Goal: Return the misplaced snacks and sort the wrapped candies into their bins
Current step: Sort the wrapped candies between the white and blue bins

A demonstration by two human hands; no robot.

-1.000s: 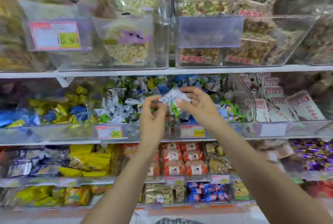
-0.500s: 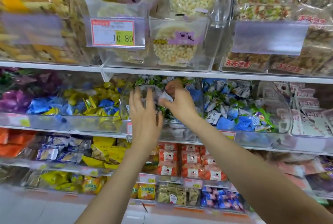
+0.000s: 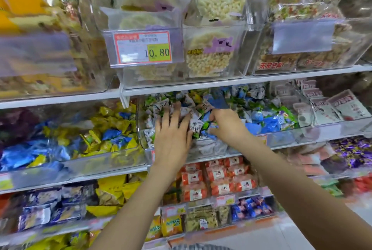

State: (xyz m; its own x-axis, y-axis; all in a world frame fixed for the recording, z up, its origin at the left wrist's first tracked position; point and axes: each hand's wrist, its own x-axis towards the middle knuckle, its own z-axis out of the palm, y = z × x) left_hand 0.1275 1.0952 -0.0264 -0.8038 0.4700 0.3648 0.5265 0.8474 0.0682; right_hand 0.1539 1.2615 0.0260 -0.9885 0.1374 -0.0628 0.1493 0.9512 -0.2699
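A clear bin (image 3: 142,127) on the middle shelf holds a pile of white-and-green wrapped candies (image 3: 161,107) mixed with a few blue ones. My left hand (image 3: 173,129) lies flat on the pile, its fingers straight and spread. Just to its right, my right hand (image 3: 225,125) reaches into the same bin, its fingers curled down round a blue-and-white wrapped candy (image 3: 209,130) at the front of the pile. The fingertips are partly buried among the wrappers.
Right of it, another bin (image 3: 281,139) holds blue, green and white candies (image 3: 267,123). Left of it lie yellow and blue candies (image 3: 112,129). Above, rice-cake packs (image 3: 209,56) and a 10.80 price tag (image 3: 142,49). The shelf edge (image 3: 181,86) runs close over my hands.
Both hands have gone from in front of the shelf into the white-and-green candy bin. The left hand now lies on the pile, and the right hand has dropped lower into the candies.
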